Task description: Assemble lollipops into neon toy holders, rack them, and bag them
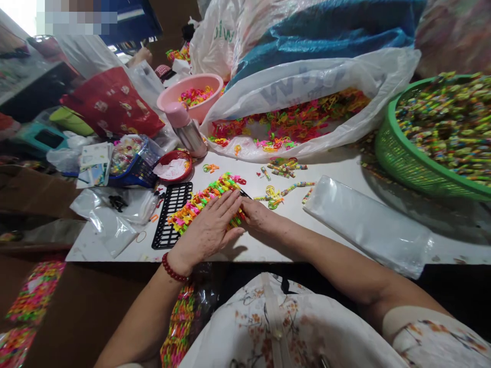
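Note:
A black grid tray [171, 214] lies on the white table [268, 240], part of it filled with rows of small bright plastic pieces [203, 199]. My left hand [209, 227] lies flat on those pieces, fingers stretched out and together. My right hand [259, 214] sits at the right end of the rows, fingers curled against them; whether it holds a piece is hidden. A red bead bracelet [173, 271] circles my left wrist.
A white plastic bag [307, 102] spilling coloured pieces lies behind, a green basket [402, 158] full of pieces at right. A clear bag stack [368, 225] lies at right front. A pink bottle [186, 128], pink bowl [192, 92], red dish [174, 166] and blue basket [134, 163] stand at left.

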{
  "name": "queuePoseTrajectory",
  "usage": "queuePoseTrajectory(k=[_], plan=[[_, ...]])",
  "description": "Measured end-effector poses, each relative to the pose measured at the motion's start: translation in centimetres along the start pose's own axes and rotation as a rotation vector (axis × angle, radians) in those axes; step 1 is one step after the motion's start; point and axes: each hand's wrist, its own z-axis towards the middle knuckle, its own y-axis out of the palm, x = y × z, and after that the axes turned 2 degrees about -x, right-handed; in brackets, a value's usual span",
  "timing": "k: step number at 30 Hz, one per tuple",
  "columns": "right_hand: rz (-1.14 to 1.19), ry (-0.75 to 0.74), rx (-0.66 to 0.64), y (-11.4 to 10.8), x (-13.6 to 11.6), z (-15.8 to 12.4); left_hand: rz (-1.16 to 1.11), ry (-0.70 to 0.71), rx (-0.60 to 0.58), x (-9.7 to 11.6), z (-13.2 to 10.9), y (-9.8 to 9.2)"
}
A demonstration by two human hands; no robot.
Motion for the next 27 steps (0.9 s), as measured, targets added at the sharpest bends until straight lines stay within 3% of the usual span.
queuePoseTrajectory(k=[5, 9, 12, 15, 18, 27], plan=[[-0.099, -0.035, -0.041, 0.3, 0.4, -0.1, 0.087, -0.022, -0.001, 0.0, 0.2, 1.0], [-0.156, 0.052, -0.063, -0.7, -1.2, -0.2, 0.117, -0.007, -0.004, -0.2, 0.0, 1.1], [-0.308, 0.175, 0.015, -1.9, -2.8, -0.9, 0.116, 0.005, 0.004, -0.2, -0.1, 0.8], [-0.576, 0.356, 0.029, -2.8, -3.6, -2.2, 0.098, 0.017, -0.003, 0.0, -0.1, 0.4], [-0.744, 0.409, -0.050, -3.4, -4.0, -4.0, 0.076, 0.006, -0.010, 0.3, -0.1, 0.1], [-0.855, 0.501, -0.090, -4.9, -5.8, -10.2, 0.000, 0.044, -0.030, 0.7, -0.7, 0.1]])
